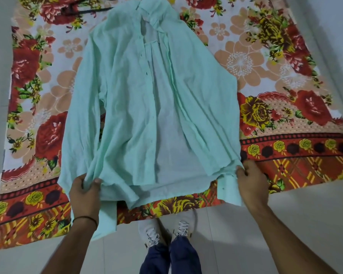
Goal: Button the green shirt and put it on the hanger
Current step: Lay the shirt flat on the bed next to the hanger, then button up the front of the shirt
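The pale green shirt point(131, 99) lies spread on a floral cloth, collar far from me and hem toward me. Its front is unbuttoned and falls open, showing the inside of the back. My left hand point(84, 191) pinches the hem at the shirt's lower left corner. My right hand point(250, 177) grips the lower right corner of the hem, beside a sleeve cuff. A dark hanger point(83, 10) lies partly visible at the top left, beyond the collar and mostly cut off by the frame edge.
The floral cloth point(285, 80), red, orange and yellow, covers a pale tiled floor point(246, 234). My feet in white shoes point(166, 228) stand just off the cloth's near edge, below the shirt hem.
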